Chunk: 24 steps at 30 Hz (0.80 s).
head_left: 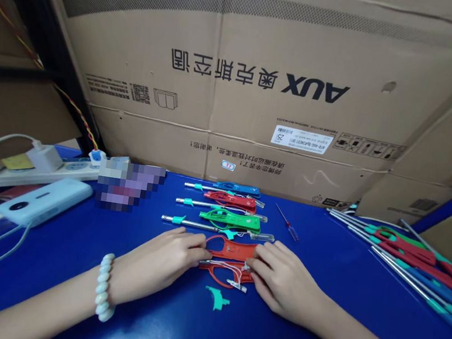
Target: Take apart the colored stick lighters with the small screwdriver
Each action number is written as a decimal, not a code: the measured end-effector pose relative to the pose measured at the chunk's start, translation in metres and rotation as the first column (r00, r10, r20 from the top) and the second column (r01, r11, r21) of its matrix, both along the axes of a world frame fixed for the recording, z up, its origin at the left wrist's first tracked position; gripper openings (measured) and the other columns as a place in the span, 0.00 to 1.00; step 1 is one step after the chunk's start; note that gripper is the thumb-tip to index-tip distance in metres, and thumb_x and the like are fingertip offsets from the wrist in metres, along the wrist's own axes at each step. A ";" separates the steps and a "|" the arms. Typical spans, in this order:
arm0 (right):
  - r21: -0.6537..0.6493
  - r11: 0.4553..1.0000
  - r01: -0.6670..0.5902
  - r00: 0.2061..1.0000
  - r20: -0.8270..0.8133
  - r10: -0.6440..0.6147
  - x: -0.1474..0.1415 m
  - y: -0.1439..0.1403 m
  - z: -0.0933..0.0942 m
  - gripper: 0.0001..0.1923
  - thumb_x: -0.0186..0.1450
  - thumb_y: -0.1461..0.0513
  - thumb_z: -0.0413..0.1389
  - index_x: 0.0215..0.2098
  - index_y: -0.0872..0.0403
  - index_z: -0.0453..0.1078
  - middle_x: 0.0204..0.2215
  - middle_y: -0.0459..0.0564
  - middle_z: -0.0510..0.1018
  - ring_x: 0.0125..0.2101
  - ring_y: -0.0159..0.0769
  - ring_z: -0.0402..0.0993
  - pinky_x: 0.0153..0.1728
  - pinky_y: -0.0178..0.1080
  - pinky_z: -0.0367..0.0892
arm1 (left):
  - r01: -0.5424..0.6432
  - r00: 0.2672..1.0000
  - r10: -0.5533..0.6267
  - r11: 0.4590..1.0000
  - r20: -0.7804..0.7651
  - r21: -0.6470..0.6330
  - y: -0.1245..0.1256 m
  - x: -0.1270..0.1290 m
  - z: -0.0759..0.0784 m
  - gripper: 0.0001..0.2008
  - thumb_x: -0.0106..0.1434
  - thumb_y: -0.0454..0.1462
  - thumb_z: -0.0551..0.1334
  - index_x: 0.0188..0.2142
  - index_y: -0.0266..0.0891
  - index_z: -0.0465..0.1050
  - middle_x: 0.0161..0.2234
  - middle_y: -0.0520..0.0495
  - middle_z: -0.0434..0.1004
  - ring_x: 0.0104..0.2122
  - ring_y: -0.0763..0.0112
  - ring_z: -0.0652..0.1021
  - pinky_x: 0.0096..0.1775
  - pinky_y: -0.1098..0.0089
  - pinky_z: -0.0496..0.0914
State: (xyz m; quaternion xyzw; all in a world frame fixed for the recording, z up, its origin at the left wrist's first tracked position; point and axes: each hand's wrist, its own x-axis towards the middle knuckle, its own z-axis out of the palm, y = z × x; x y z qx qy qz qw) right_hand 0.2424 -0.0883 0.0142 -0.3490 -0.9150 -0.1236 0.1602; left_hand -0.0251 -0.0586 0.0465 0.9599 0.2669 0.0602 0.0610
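Two orange-red casing halves of a long-necked lighter lie in front of me: an upper half (239, 251) and a lower half (218, 275) with white wires (238, 272) running across it. My left hand (173, 255) has its fingers closed at their left end, near a short metal part of the lower half. At the right end, my right hand (282, 277) pinches the casing; its fingertips partly hide the parts there. A small white-wrapped cylinder (237, 286) sticks out below the lower half. Nearer me lies a loose teal trigger piece (217, 299).
Behind my hands are opened lighters in green (229, 219), red (232, 200) and blue (235, 188), with metal tubes. A screwdriver (291, 230) lies right of them. More lighters (409, 253) are piled at right. A power bank (47, 199) and power strip (69, 166) sit left; a cardboard box (235, 108) stands behind.
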 end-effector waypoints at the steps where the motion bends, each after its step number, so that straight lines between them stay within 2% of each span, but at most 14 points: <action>1: -0.003 1.000 0.002 1.000 0.001 -0.002 0.000 0.000 0.000 0.11 0.65 0.66 0.46 0.37 0.57 0.71 0.32 0.55 0.72 0.33 0.40 0.66 0.38 0.43 0.61 | 0.003 1.000 -0.003 1.000 0.001 -0.004 0.000 0.000 -0.001 0.13 0.68 0.28 0.51 0.47 0.39 0.69 0.41 0.46 0.71 0.37 0.67 0.74 0.39 0.67 0.67; 8: -0.044 0.999 0.019 1.000 0.010 -0.018 0.000 0.000 0.000 0.11 0.65 0.66 0.46 0.37 0.57 0.71 0.32 0.54 0.72 0.33 0.41 0.67 0.37 0.42 0.62 | 0.025 1.000 -0.025 0.999 -0.005 0.030 0.000 -0.001 -0.004 0.13 0.69 0.29 0.49 0.44 0.38 0.70 0.38 0.46 0.71 0.35 0.68 0.74 0.38 0.68 0.67; 15: -0.063 0.998 0.023 1.000 0.014 -0.022 0.001 -0.002 0.000 0.11 0.66 0.67 0.46 0.39 0.57 0.70 0.33 0.54 0.72 0.34 0.41 0.67 0.38 0.42 0.61 | 0.004 1.000 -0.003 0.998 -0.027 0.057 -0.001 0.001 -0.004 0.10 0.67 0.28 0.52 0.38 0.38 0.70 0.36 0.48 0.70 0.33 0.68 0.73 0.36 0.68 0.66; 21: -0.061 0.998 0.017 1.000 0.012 -0.016 0.000 -0.001 0.001 0.10 0.65 0.67 0.47 0.36 0.56 0.70 0.32 0.53 0.71 0.33 0.39 0.65 0.38 0.41 0.59 | 0.004 1.000 -0.005 1.000 0.007 0.029 0.000 0.001 -0.007 0.12 0.68 0.28 0.51 0.41 0.38 0.71 0.35 0.48 0.69 0.32 0.70 0.73 0.35 0.71 0.66; 24: -0.050 0.999 0.011 1.000 0.013 -0.011 -0.002 -0.001 0.001 0.10 0.65 0.67 0.47 0.34 0.56 0.69 0.31 0.52 0.70 0.31 0.38 0.64 0.37 0.40 0.58 | 0.006 1.000 -0.006 0.998 -0.004 0.056 0.000 0.000 -0.008 0.12 0.68 0.28 0.51 0.43 0.40 0.71 0.35 0.48 0.69 0.32 0.70 0.72 0.36 0.70 0.66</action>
